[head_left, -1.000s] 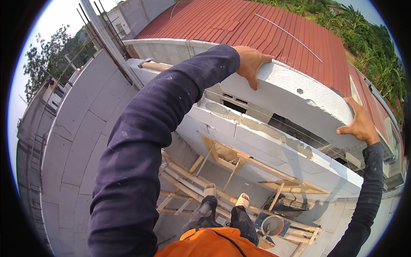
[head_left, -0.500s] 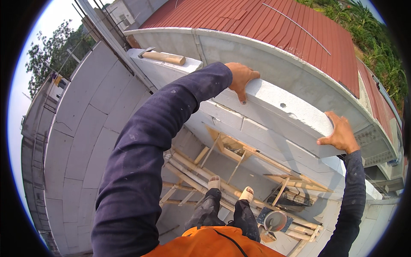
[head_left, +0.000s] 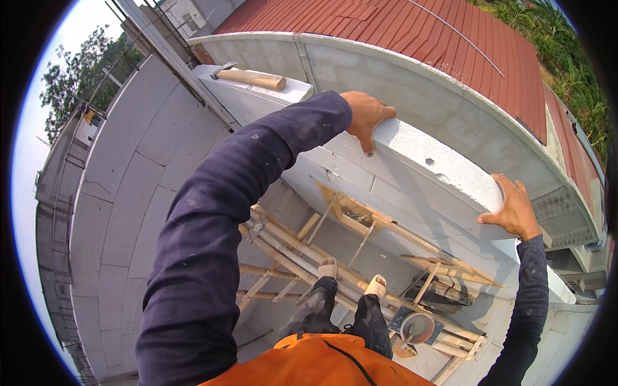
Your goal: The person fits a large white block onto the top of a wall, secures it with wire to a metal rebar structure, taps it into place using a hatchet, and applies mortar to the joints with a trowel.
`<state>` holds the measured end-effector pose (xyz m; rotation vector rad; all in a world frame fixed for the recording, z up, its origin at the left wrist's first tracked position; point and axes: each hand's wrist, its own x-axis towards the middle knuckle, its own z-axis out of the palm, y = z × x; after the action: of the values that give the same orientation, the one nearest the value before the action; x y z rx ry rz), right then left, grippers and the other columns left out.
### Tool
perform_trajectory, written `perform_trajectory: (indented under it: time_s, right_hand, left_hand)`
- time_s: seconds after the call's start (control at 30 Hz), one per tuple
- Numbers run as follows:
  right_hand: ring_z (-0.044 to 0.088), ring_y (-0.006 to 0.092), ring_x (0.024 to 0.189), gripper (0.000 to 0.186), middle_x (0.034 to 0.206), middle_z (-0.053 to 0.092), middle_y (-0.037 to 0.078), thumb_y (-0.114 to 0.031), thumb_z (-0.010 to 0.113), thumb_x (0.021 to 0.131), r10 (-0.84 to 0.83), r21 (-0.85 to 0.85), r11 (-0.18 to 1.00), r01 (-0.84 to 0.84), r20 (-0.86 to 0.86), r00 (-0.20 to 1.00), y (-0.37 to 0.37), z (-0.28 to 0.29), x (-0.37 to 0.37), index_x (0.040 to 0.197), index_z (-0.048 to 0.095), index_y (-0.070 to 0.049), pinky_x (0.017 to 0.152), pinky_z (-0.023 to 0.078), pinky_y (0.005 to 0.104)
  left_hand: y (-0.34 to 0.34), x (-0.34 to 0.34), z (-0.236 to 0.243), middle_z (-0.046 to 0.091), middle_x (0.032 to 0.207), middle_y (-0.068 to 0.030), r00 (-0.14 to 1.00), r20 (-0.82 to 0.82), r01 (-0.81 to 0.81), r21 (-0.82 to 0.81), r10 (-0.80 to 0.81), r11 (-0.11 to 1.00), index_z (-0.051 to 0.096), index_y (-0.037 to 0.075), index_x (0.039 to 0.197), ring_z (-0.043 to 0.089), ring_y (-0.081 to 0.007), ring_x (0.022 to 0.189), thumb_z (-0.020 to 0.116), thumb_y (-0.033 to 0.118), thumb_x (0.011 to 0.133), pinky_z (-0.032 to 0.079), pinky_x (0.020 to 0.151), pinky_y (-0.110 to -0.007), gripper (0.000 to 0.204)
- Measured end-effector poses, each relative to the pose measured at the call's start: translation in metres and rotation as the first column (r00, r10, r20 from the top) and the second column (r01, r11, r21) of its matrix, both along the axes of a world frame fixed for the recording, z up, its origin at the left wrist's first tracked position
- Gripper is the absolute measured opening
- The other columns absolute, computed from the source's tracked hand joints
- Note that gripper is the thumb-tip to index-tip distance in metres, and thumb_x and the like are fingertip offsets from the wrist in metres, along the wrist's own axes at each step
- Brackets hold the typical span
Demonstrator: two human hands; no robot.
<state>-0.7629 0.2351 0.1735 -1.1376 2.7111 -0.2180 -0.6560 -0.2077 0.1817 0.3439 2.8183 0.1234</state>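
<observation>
A long white aerated concrete block (head_left: 444, 164) lies along the top of the wall in front of me, with a small chipped hole in its upper face. My left hand (head_left: 368, 119) grips its left end, thumb against the near face and fingers over the top. At the other end, my right hand (head_left: 514, 209) clasps the block's right end, thumb on the near side. Left of my left hand, a hammer (head_left: 251, 78) with a wooden handle rests on another white block (head_left: 293, 92). My left sleeve covers part of the wall between them.
I stand on scaffold poles (head_left: 290, 257) above a lower floor, sandals on the wood. A round mortar bucket (head_left: 417, 328) sits by my right foot. A tall block wall (head_left: 122, 212) rises at left; a red metal roof (head_left: 386, 45) lies beyond the concrete parapet (head_left: 360, 64).
The view has shifted slightly, so the hammer and wall sit a little farther right. Both hands keep their hold on the block, with little visible movement.
</observation>
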Motion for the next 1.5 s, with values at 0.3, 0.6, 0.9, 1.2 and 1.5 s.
perform_trajectory:
  time_s: [0.3, 0.6, 0.9, 1.2, 1.5]
  right_hand:
    - [0.062, 0.0383, 0.136, 0.111, 0.141, 0.068, 0.019, -0.041, 0.102, 0.054, 0.002, 0.005, 1.0, -0.002, -0.015, 1.0, -0.003, -0.003, 0.0, 0.148, 0.056, -0.005, 0.13, 0.027, 0.0613]
    - [0.06, 0.0377, 0.139, 0.113, 0.146, 0.066, 0.019, -0.043, 0.101, 0.056, 0.012, 0.012, 1.0, -0.012, -0.027, 1.0, -0.002, -0.006, -0.001, 0.152, 0.054, -0.005, 0.13, 0.026, 0.0621]
    - [0.058, 0.0374, 0.141, 0.113, 0.149, 0.063, 0.02, -0.043, 0.101, 0.057, 0.042, -0.003, 0.999, -0.042, -0.004, 0.999, -0.012, -0.005, -0.004, 0.151, 0.055, -0.002, 0.129, 0.028, 0.0609]
    - [0.058, 0.0373, 0.141, 0.115, 0.15, 0.063, 0.02, -0.044, 0.101, 0.055, 0.017, 0.018, 1.0, -0.017, 0.008, 1.0, -0.024, -0.003, -0.002, 0.152, 0.054, -0.002, 0.131, 0.026, 0.0596]
    - [0.059, 0.0358, 0.142, 0.116, 0.15, 0.064, 0.019, -0.045, 0.101, 0.055, 0.028, 0.017, 0.999, -0.027, -0.031, 0.999, -0.027, -0.01, 0.002, 0.153, 0.054, -0.003, 0.131, 0.026, 0.0613]
  left_hand:
    - [-0.003, 0.002, 0.0, 0.071, 0.137, -0.0193, 1.0, 0.018, -0.018, 0.007, 0.018, 1.0, 0.058, 0.005, 0.149, 0.07, -0.0379, 0.124, 0.101, 0.046, 0.061, 0.054, 0.106, -0.044, 0.106]
    - [-0.006, 0.001, -0.001, 0.07, 0.136, -0.0192, 1.0, 0.012, 0.012, -0.021, -0.012, 1.0, 0.056, 0.003, 0.148, 0.069, -0.0383, 0.124, 0.099, 0.043, 0.064, 0.054, 0.105, -0.047, 0.103]
    - [-0.013, 0.005, 0.001, 0.07, 0.136, -0.0194, 1.0, -0.001, 0.014, 0.005, -0.014, 1.0, 0.056, 0.003, 0.148, 0.07, -0.0381, 0.123, 0.099, 0.045, 0.064, 0.054, 0.105, -0.046, 0.103]
    - [-0.024, 0.007, 0.0, 0.07, 0.136, -0.0194, 0.999, 0.028, -0.018, -0.01, 0.018, 1.0, 0.057, 0.003, 0.147, 0.07, -0.0375, 0.124, 0.099, 0.046, 0.063, 0.054, 0.106, -0.045, 0.104]
    - [-0.027, 0.008, 0.005, 0.071, 0.132, -0.0203, 1.0, 0.023, 0.002, -0.009, -0.002, 1.0, 0.057, 0.003, 0.147, 0.07, -0.038, 0.123, 0.099, 0.044, 0.065, 0.055, 0.105, -0.045, 0.101]
